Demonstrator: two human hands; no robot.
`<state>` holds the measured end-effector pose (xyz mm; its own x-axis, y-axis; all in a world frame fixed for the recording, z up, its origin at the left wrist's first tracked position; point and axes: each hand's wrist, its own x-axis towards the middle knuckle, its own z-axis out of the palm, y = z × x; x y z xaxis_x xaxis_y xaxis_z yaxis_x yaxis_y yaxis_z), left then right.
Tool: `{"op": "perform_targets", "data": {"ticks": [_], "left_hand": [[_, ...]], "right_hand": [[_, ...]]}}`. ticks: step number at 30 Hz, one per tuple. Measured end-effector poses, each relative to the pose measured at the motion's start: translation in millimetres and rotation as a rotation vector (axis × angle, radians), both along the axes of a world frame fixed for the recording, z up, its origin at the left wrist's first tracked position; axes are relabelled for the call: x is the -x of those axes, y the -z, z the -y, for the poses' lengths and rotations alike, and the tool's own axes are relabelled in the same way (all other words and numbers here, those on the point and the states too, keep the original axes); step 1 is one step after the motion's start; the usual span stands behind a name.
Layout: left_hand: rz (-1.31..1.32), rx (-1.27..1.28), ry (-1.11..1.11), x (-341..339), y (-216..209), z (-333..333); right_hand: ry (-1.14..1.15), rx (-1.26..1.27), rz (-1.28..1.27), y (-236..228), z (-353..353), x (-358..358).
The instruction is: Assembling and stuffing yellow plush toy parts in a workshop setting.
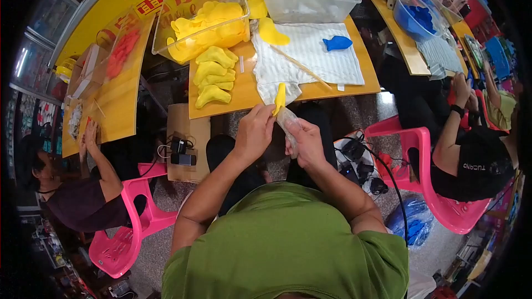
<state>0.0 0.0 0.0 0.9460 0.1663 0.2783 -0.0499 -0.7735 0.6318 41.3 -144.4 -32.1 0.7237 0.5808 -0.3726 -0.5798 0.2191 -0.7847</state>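
Observation:
In front of my lap, above the table's near edge, my left hand [256,132] is closed in a pinch on a narrow yellow cloth piece [280,97]. My right hand [306,142] grips a crumpled greyish translucent pouch [287,118], which meets the yellow piece at its upper end. Just beyond, a white striped cloth [310,50] lies on the wooden table [244,102]. On it rest a thin wooden stick [302,66], a blue fish-shaped piece [337,43] and a flat yellow curved piece [274,32]. Several plump yellow curved pieces [213,75] lie in a row at the left.
A clear bin of yellow pieces [208,30] and a bin of greyish pouches [307,5] stand at the back. Co-workers sit at side tables on pink chairs [130,227]. A cardboard box [188,122] and a black cable [396,188] are beside my legs.

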Motion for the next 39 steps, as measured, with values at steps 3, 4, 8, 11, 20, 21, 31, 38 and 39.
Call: {"op": "perform_targets", "data": {"ticks": [3,4,8,11,20,21,31,38,39], "left_hand": [[0.033,0.167,-0.037,1,-1,4],[0.007,0.24,-0.073,3,-1,7],[0.1,0.203,-0.074,6,5,5],[0.085,0.051,-0.009,9,2,7],[0.04,0.123,-0.013,20,6,14],[0.039,0.123,-0.015,21,6,14],[0.118,0.039,-0.006,33,20,24],[0.131,0.168,-0.159,40,20,14],[0.132,0.167,-0.164,40,21,13]], "right_hand": [[0.094,0.053,0.11,-1,-3,10],[0.067,0.069,0.172,0,-2,13],[-0.086,0.133,0.391,5,3,11],[-0.202,0.218,0.539,3,6,4],[-0.025,0.13,0.212,7,0,15],[-0.027,0.131,0.212,10,0,15],[-0.062,0.763,1.254,16,-8,6],[-0.297,0.7,1.435,12,-5,16],[-0.3,0.696,1.437,11,-7,15]]}}
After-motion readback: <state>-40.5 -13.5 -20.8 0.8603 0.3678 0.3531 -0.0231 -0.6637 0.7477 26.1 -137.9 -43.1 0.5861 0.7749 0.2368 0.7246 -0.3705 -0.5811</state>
